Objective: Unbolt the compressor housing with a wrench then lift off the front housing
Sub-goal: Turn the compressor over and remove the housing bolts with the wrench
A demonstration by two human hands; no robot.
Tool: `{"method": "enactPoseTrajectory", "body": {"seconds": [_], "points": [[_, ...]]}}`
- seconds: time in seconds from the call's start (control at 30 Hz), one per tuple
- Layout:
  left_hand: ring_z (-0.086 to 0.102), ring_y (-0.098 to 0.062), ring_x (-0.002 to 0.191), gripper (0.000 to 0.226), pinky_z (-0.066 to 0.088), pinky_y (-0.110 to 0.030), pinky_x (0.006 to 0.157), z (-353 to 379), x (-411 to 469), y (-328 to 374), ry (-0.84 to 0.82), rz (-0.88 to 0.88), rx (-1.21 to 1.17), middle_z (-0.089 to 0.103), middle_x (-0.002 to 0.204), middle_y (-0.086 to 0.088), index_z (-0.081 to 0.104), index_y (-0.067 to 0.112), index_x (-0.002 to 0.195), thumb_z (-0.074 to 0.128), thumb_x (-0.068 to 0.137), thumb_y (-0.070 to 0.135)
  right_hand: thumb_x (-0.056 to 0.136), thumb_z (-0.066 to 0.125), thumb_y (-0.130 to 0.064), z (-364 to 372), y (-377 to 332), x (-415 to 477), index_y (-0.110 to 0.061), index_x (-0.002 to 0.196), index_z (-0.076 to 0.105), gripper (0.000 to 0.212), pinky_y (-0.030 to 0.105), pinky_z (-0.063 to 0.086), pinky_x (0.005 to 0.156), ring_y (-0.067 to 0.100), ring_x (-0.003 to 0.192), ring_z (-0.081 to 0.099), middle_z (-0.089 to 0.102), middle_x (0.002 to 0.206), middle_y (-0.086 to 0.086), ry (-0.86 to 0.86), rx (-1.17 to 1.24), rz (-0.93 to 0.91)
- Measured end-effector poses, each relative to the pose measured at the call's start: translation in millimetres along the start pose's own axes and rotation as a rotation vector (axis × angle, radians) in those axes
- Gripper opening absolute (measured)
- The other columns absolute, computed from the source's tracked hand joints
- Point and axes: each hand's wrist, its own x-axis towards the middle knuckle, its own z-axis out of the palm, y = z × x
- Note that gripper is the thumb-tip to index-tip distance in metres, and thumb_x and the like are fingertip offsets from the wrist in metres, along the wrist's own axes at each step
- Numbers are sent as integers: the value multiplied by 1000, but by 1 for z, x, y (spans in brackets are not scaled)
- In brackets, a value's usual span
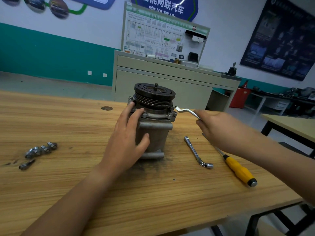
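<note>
As it stands upright, compressor (153,132) grimy (pulley (154,95) black).

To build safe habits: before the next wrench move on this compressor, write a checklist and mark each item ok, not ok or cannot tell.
1. Compressor upright on the table: ok.
2. Left hand holds it steady: ok.
3. Right hand grips the wrench: ok.
4. Wrench head seated on a flange bolt: cannot tell.
5. All flange bolts out: not ok, several remain.
6. Removed bolts set aside, left: ok.
</note>
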Motion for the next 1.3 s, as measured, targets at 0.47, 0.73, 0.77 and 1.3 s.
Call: {"method": "enactPoseTrajectory", "body": {"seconds": [0.47, 0.73, 0.77, 1.3], "points": [[20, -19, 140, 57, 24, -34, 111, 1, 0, 4, 32, -6, -19, 20, 153, -4, 40, 12, 136, 63, 84, 16, 93, 40, 1, -41, -56, 7, 1, 134, 38, 41, 26, 19, 37, 17, 44, 24, 25, 58, 5, -134, -626, -222], [18, -19, 141, 60, 25, -39, 111, 1, -1, 5, 18, -23, -8, 16, 154, -2, 38, 15, 139, 63, 85, 19, 92, 40, 1, -33, -43, 7, 3, 127, 39, 35, 26, 25, 38, 16, 43, 28, 29, 58, 3, -132, -532, -145], [17, -18, 141, 60, 24, -38, 111, 1, -1, 5, 18, -25, -6, 16, 154, -2, 38, 15, 139, 63, 85, 19, 92, 40, 1, -33, -43, 8, 2, 125, 41, 33, 27, 25, 38, 16, 44, 28, 29, 58, 2, -133, -512, -142], [16, -16, 141, 62, 26, -40, 112, 1, -2, 6, 1, -33, -25, 12, 155, 1, 34, 17, 141, 63, 85, 20, 92, 41, 2, -28, -38, 13, 2, 128, 39, 37, 26, 25, 38, 16, 45, 28, 29, 58, 3, -133, -523, -167]]}}
